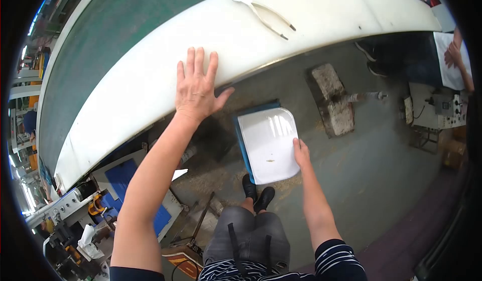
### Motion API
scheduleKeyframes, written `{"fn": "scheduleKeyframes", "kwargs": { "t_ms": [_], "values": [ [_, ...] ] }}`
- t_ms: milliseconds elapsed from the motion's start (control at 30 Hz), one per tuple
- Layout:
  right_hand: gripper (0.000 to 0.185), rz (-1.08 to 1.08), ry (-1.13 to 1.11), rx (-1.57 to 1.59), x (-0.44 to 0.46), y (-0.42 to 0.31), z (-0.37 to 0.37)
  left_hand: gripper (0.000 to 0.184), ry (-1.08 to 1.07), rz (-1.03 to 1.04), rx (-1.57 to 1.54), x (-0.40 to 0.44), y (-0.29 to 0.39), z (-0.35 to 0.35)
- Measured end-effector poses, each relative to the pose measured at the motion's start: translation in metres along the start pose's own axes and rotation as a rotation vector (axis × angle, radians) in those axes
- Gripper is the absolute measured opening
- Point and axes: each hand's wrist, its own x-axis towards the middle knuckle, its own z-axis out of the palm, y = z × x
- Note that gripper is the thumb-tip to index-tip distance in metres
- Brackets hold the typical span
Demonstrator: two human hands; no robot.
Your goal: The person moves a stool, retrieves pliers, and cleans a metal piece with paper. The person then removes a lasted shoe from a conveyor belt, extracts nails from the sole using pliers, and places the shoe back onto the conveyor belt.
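My left hand (197, 88) lies flat on the white tabletop (130, 80), its fingers spread near the front edge and nothing held. In my right hand (301, 153) is a white shallow tray (271, 138) with rounded corners on one side, gripped by its right edge above the floor. Shiny reflections show on the tray, along with a small yellowish mark or scrap. A blue edge (241, 143) runs along the tray's left and top sides. Farther up the tabletop rests a pair of pliers (253, 10), handles apart.
A green surface (150, 10) stretches behind the white top. On the floor stands a worn pedal-like block (333, 100). At the right, another person's hands (453, 55) rest near a white cloth, above a control box (444, 108). Machines and tools crowd the lower left.
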Motion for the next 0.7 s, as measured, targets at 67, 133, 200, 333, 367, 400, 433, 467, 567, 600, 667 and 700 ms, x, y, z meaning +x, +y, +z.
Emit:
{"fn": "scheduleKeyframes", "kwargs": {
  "t_ms": [67, 133, 200, 333, 367, 400, 433, 467, 567, 600, 667, 700],
  "values": [
    [0.063, 0.031, -0.159, -0.282, -0.003, -0.019, -0.025, 0.099, -0.03, -0.014, -0.002, 0.001, -0.001, -0.001],
    [0.055, -0.042, -0.319, -0.556, -0.009, -0.039, -0.057, 0.099, -0.036, -0.013, -0.016, 0.0, -0.001, -0.002],
    [0.051, -0.244, -0.229, -0.47, -0.01, -0.061, -0.084, 0.098, -0.026, -0.019, -0.019, 0.0, -0.002, -0.004],
    [0.022, -0.456, -0.062, 0.133, 0.001, -0.19, -0.15, 0.098, -0.046, -0.031, -0.031, 0.0, -0.003, -0.007],
    [0.019, -0.486, -0.062, 0.272, 0.007, -0.228, -0.166, 0.097, -0.043, -0.032, -0.032, 0.001, -0.003, -0.008],
    [0.018, -0.611, -0.002, 0.289, 0.015, -0.266, -0.175, 0.097, -0.043, -0.036, -0.033, 0.001, -0.002, -0.009],
    [0.018, -0.738, 0.058, 0.309, 0.025, -0.303, -0.182, 0.097, -0.043, -0.04, -0.03, 0.002, -0.002, -0.008],
    [0.022, -0.788, 0.084, 0.257, 0.029, -0.341, -0.188, 0.097, -0.056, -0.05, -0.022, 0.002, -0.002, -0.007],
    [0.044, -1.019, 0.161, 0.017, 0.064, -0.421, -0.178, 0.098, -0.05, -0.063, -0.015, 0.004, 0.001, -0.008],
    [0.048, -1.064, 0.172, -0.081, 0.074, -0.433, -0.167, 0.098, -0.055, -0.072, -0.014, 0.0, 0.003, -0.008],
    [0.056, -1.158, 0.215, -0.273, 0.1, -0.459, -0.148, 0.098, -0.051, -0.08, -0.008, 0.005, 0.002, -0.005],
    [0.056, -1.166, 0.172, -0.305, 0.107, -0.469, -0.147, 0.1, -0.055, -0.086, 0.008, 0.008, 0.0, -0.005]
  ]
}}
